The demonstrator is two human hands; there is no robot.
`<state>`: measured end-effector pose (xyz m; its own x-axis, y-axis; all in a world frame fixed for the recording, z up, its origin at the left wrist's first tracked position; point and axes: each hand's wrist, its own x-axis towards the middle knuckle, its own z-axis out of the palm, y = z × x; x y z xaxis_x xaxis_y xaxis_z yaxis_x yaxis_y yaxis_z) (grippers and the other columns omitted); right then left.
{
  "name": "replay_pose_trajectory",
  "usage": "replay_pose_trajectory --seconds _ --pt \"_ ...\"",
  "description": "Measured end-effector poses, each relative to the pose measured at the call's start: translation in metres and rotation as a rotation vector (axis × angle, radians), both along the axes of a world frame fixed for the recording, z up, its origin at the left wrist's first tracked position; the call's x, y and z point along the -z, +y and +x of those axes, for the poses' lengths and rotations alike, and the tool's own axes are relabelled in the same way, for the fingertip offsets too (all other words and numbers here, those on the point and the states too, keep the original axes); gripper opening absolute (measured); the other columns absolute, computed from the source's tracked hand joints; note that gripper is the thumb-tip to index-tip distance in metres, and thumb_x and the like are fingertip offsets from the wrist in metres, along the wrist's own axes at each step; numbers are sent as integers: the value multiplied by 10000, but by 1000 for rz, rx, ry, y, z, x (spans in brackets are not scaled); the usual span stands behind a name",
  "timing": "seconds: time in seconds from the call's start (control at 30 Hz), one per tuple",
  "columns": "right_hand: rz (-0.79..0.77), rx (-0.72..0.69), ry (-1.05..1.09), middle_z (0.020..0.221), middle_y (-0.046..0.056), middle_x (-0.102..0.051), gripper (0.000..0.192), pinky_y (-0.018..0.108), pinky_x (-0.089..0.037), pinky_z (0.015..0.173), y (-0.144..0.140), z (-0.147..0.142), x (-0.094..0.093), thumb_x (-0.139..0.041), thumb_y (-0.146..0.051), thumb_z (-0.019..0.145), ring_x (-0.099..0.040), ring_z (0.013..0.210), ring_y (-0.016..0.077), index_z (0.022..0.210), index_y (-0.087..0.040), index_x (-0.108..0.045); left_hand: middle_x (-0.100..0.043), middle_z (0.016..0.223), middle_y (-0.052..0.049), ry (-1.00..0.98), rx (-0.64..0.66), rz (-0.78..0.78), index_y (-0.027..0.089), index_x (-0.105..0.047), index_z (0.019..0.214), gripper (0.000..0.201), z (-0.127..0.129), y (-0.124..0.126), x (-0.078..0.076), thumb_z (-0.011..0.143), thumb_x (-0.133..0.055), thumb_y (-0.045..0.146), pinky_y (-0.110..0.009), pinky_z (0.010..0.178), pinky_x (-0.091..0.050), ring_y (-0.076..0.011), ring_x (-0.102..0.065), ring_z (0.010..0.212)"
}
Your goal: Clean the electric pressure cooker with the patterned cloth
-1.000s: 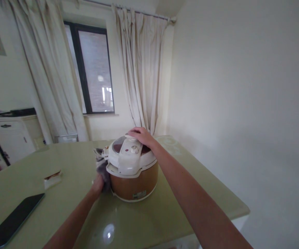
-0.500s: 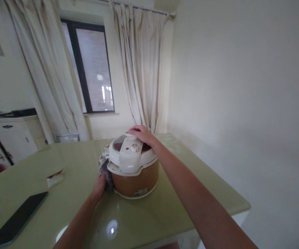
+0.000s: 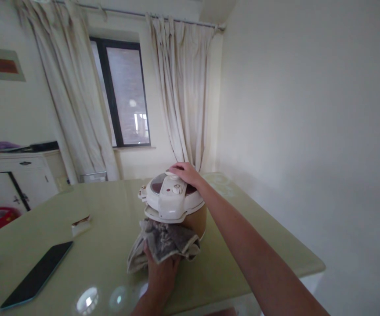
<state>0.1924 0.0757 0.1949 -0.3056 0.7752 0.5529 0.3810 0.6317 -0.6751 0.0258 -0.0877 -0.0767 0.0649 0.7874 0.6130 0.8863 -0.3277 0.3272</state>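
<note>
Upright, rice cooker (image 3: pixel 176 206), handle pointing at camera, left hand (image 3: pixel 161 270) pressing cloth (image 3: pixel 165 243)

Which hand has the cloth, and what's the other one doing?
The left hand grips the grey cloth against the rice cooker front; the right hand lies flat on its lid, holding nothing.

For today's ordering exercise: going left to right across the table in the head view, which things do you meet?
Dark phone → small packet → grey cloth under the left hand → right hand on the cooker's lid.
</note>
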Motion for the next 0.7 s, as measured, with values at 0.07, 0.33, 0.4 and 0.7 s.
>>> replay_pose_trajectory --seconds 0.07,0.33,0.4,0.7 --pt "0 -8 2 1036 32 -812 245 334 -493 953 0 0 0 -706 -431 926 -714 1026 210 1020 -238 -824 -730 1262 -171 -90 15 100 281 -777 1117 332 -4 -1 -7 868 -592 398 -690 1214 -346 -479 -570 1342" --pt "5 -33 23 1021 33 -811 241 332 -492 960 -1 2 1 -705 -418 929 -716 1015 206 1013 -227 -826 -712 1196 -109 -460 -110 76 286 -637 1311 464 -48 -8 -59 874 -566 423 -586 1100 -505 -389 -588 1302" --pt "-2 -35 24 1016 36 -810 243 334 -491 965 -2 2 1 -703 -417 930 -714 1010 207 1007 -223 -826 -710 1170 -123 -353 -9 129 249 -682 1211 446 -56 -6 -92 806 -642 432 -588 1097 -497 -409 -589 1264" --pt "8 -7 4 1021 40 -811 221 332 -487 952 -6 1 -3 -706 -393 930 -718 1005 212 1005 -229 -833 -675 1272 -112 151 185 74 244 -742 1135 353 -84 0 -174 787 -729 304 -463 1025 -543 -345 -588 1219"
